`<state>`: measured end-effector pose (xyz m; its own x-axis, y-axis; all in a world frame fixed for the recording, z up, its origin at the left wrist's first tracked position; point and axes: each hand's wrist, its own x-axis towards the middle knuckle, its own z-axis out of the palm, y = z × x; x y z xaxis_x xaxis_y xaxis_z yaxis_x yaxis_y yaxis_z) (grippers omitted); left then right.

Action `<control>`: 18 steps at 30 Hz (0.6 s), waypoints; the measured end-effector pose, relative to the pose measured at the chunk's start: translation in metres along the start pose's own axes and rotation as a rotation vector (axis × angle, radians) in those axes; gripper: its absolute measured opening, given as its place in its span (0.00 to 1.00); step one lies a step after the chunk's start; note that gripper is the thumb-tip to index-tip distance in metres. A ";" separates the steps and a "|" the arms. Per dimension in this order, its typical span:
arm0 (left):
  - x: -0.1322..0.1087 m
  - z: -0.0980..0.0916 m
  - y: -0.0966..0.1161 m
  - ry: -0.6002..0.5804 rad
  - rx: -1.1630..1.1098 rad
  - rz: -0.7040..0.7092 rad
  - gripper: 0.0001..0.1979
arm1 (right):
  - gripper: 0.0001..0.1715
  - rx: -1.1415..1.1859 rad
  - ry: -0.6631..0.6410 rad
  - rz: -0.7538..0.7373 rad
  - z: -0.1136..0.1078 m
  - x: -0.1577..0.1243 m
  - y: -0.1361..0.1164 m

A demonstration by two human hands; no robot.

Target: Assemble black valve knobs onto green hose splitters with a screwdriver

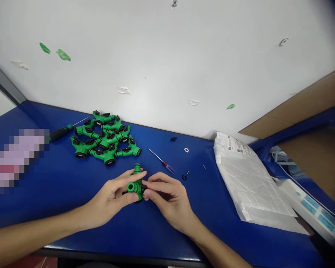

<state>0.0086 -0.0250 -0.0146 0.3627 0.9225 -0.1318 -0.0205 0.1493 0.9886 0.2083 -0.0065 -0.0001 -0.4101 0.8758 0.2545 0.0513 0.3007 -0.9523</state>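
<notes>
My left hand [111, 199] is closed around a green two-way hose splitter [136, 178], which has threaded outlets; one outlet faces me and another points away. My right hand [167, 197] pinches a small black knob [143, 188] at the splitter's right side. Fingertips partly cover the knob, and whether it is fixed on cannot be seen. Beyond my hands lies a small screwdriver [169, 167] with a clear and red handle. To its right are a black ring [184, 177], small screws [204, 166], a white washer [186, 150] and a loose black knob [174, 139].
Several green splitters [108, 140] with black knobs are heaped at the back left. Beside them lies a larger screwdriver [60, 132]. A white padded bag [254, 182] and a power strip [309, 208] occupy the right. A white wall [162, 56] borders the blue table [80, 190].
</notes>
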 end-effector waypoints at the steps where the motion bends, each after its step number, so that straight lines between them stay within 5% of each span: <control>1: 0.000 0.000 0.000 0.000 -0.024 -0.013 0.23 | 0.13 -0.025 0.008 -0.028 0.000 0.000 0.001; 6: -0.002 0.003 -0.002 -0.058 -0.186 -0.092 0.25 | 0.11 -0.081 0.007 -0.109 0.001 -0.001 0.004; 12: -0.002 0.003 -0.003 0.019 -0.072 0.001 0.21 | 0.09 -0.079 0.009 -0.042 0.004 -0.003 0.000; 18: -0.003 0.000 -0.001 -0.121 -0.155 -0.133 0.28 | 0.15 -0.162 0.001 -0.216 0.003 -0.002 -0.002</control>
<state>0.0075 -0.0278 -0.0154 0.4809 0.8431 -0.2408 -0.1049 0.3280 0.9388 0.2067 -0.0104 0.0011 -0.4266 0.7851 0.4490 0.1079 0.5371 -0.8366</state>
